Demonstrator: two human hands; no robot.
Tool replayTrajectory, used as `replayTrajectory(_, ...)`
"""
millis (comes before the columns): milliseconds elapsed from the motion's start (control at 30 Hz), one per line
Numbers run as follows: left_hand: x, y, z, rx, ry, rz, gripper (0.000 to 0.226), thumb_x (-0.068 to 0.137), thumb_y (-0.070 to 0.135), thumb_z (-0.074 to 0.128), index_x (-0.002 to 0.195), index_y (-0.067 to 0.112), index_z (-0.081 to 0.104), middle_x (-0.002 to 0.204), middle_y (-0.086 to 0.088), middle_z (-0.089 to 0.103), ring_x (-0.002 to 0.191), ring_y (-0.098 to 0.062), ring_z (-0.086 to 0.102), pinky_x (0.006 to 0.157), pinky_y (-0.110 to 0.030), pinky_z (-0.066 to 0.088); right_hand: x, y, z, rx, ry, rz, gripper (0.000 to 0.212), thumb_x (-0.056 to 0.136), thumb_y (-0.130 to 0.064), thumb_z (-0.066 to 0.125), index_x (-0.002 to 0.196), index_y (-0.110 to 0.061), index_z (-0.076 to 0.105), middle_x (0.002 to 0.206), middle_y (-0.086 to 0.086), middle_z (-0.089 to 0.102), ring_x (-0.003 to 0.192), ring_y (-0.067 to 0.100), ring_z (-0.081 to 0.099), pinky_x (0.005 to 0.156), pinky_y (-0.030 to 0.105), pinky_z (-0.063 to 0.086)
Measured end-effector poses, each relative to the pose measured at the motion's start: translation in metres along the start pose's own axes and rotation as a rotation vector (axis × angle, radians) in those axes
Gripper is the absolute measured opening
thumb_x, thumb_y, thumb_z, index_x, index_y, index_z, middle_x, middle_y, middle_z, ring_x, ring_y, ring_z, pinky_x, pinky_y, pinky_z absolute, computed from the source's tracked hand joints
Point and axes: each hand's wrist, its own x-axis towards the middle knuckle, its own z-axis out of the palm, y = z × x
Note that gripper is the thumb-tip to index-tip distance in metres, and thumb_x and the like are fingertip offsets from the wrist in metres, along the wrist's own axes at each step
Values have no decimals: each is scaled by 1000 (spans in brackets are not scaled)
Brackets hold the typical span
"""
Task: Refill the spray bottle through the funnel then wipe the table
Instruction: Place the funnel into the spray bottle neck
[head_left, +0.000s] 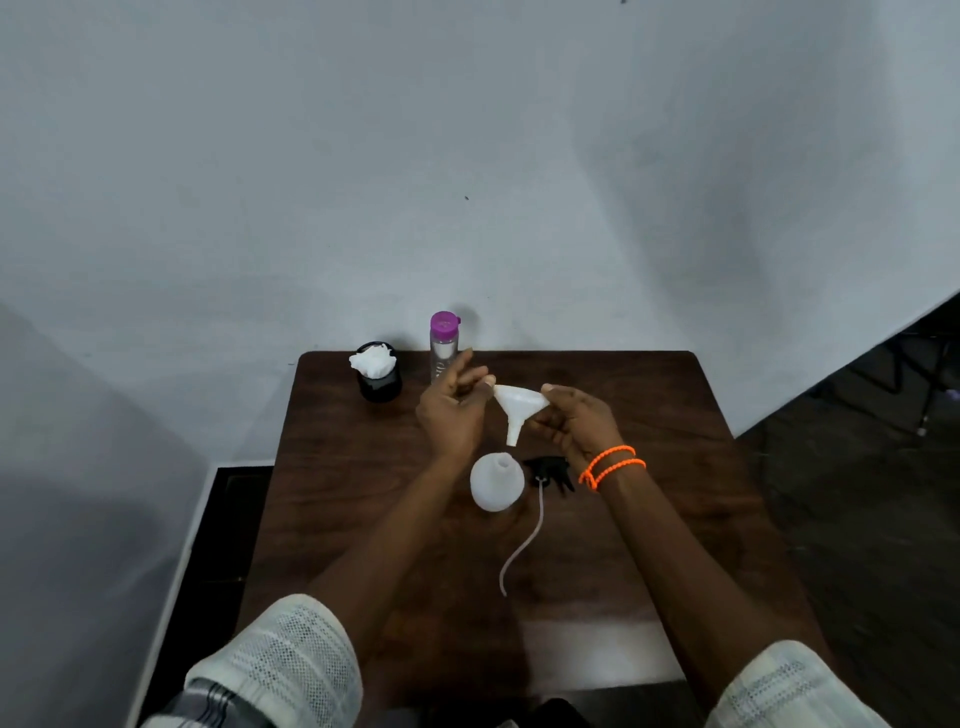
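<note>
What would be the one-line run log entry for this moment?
right hand: holds funnel | left hand: touches funnel rim | spray bottle: open, below spout | spray head: on table

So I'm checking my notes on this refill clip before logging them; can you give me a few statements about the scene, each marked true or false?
1. The funnel already sits in the neck of the spray bottle. False: it is held in the air above the bottle.
2. The right hand holds the funnel. True.
3. The spray head is screwed onto the bottle. False: it lies on the table beside the bottle, its tube trailing toward the person.
4. The water bottle has a purple cap. True.
5. The left hand grips the water bottle. False: its fingers touch the funnel's rim.
</note>
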Motion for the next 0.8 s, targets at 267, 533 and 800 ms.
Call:
replayTrajectory(267, -14, -16, -25, -153, 38, -323, 61, 74, -5, 84, 130, 8, 66, 103, -8, 77, 97, -25, 76, 86, -44, 63, -31, 26, -3, -222, 57, -137, 23, 86, 6, 69, 107, -2, 68, 104, 19, 72, 87, 34, 72, 81, 55, 61)
replayTrajectory(533, -26, -28, -38, -134, -14, -412, 42, 84, -7, 77, 123, 5, 67, 94, -9, 79, 89, -21, 77, 83, -35, 63, -38, 49, -4, -375, 116, -195, 27, 79, 3, 77, 100, -15, 73, 102, 8, 75, 94, 31, 73, 79, 59, 60)
replayTrajectory(800, -25, -30, -39, -161, -19, -430, 39, 85, -9, 75, 120, 5, 68, 94, -10, 78, 91, -22, 77, 87, -38, 63, -41, 51, -2, -403, 150, -237, 27, 80, 1, 77, 103, -12, 73, 102, 7, 76, 88, 29, 74, 73, 59, 61)
